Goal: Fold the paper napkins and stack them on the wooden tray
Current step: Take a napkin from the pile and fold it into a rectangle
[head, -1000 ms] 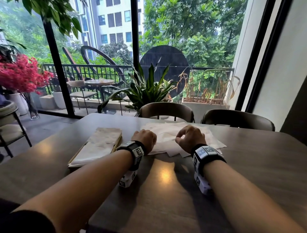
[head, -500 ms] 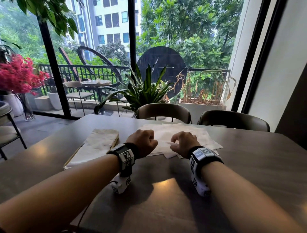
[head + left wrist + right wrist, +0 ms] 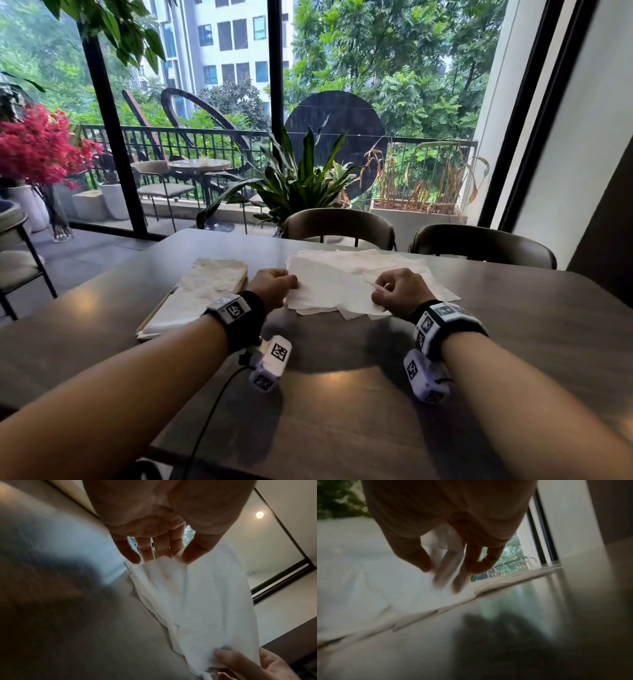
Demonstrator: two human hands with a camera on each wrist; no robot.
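We pinch the top napkin [image 3: 329, 287] at centre frame, left hand [image 3: 272, 286] on its left edge, right hand [image 3: 399, 291] on its right corner, long axis running between both grips. The wooden tray [image 3: 161, 308] lies left, nearer our left hand.

Dark grey-brown, glossy rectangular table [image 3: 342, 394], window light mirrored at centre and at 9 o'clock. At 10 o'clock, flat light wooden tray [image 3: 150, 320] topped with folded cream paper napkins [image 3: 205, 287]. At 12 o'clock, loose overlapping heap of unfolded white paper napkins [image 3: 342, 284], well clear of the edges.
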